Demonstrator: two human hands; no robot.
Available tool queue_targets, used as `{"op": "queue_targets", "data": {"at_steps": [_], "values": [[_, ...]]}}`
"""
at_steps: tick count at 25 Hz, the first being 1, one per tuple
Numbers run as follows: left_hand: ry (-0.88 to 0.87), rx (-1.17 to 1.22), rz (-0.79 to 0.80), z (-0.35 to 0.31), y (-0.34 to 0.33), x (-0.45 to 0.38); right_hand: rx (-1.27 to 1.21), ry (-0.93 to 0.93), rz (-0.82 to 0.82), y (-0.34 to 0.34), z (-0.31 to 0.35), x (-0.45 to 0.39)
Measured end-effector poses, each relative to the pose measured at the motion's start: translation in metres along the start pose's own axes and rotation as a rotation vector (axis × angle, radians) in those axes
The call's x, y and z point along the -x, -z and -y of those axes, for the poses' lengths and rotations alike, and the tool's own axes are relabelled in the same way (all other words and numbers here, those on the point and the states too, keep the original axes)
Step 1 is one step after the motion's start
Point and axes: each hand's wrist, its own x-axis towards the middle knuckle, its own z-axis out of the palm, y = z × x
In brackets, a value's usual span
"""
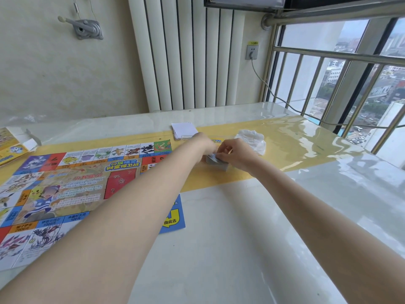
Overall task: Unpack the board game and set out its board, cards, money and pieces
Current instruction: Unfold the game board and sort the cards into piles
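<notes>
Hands: my left hand [205, 142] and right hand [233, 153] both grip the card deck [217, 162], probably sorting it.
Done: board [72, 183] spread left of hands.
Left: money, pieces unseen.

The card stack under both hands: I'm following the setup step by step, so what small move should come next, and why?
Probably lift the top few cards off the card stack and set them beside the game board. Both the left hand and right hand are already on the stack's top edge, and a white pile already lies farther back on the table.
</notes>
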Motion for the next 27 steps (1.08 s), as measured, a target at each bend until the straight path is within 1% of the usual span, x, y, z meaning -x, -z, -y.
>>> {"op": "queue_targets", "data": {"at_steps": [2, 4, 5, 6, 8, 9, 10, 12, 14, 16, 17, 19, 20, 21, 23, 25, 27], "values": [[-0.074, -0.055, -0.146, 0.004, -0.005, -0.002, -0.043, 0.037, -0.012, 0.0, -0.002, 0.001], [-0.135, 0.084, -0.213, 0.003, 0.003, -0.002, -0.137, 0.109, -0.058, 0.002, 0.0, 0.004], [-0.157, 0.186, -0.215, 0.001, 0.011, 0.0, -0.128, 0.167, -0.08, 0.005, 0.004, 0.006], [-0.164, 0.27, -0.19, 0.0, 0.02, 0.003, -0.033, 0.249, -0.098, 0.008, 0.009, 0.008], [-0.168, 0.37, -0.098, 0.002, 0.033, 0.015, 0.257, 0.393, -0.085, 0.013, 0.023, 0.012], [-0.158, 0.402, -0.047, 0.007, 0.036, 0.023, 0.344, 0.414, -0.052, 0.015, 0.029, 0.015], [-0.144, 0.425, 0.005, 0.013, 0.038, 0.031, 0.379, 0.405, 0.008, 0.017, 0.034, 0.019], [-0.127, 0.425, 0.1, 0.032, 0.035, 0.043, 0.37, 0.364, 0.159, 0.017, 0.036, 0.028], [-0.163, 0.371, 0.156, 0.049, 0.033, 0.05, 0.373, 0.365, 0.249, 0.014, 0.033, 0.036], [-0.259, 0.238, 0.172, 0.057, 0.032, 0.052, 0.42, 0.404, 0.235, 0.01, 0.029, 0.041], [-0.335, 0.103, 0.141, 0.058, 0.033, 0.052, 0.456, 0.434, 0.206, 0.009, 0.028, 0.042], [-0.509, -0.21, 0.029, 0.058, 0.034, 0.054, 0.517, 0.508, 0.147, 0.009, 0.029, 0.042], [-0.58, -0.299, -0.018, 0.059, 0.033, 0.056, 0.534, 0.55, 0.13, 0.009, 0.03, 0.043], [-0.624, -0.34, -0.04, 0.061, 0.033, 0.057, 0.534, 0.581, 0.133, 0.008, 0.029, 0.045], [-0.664, -0.383, -0.002, 0.068, 0.032, 0.058, 0.504, 0.572, 0.2, 0.007, 0.028, 0.051], [-0.643, -0.41, 0.09, 0.073, 0.03, 0.055, 0.512, 0.482, 0.28, 0.003, 0.025, 0.054], [-0.622, -0.406, 0.098, 0.073, 0.027, 0.046, 0.533, 0.405, 0.309, 0.002, 0.023, 0.049]]}}
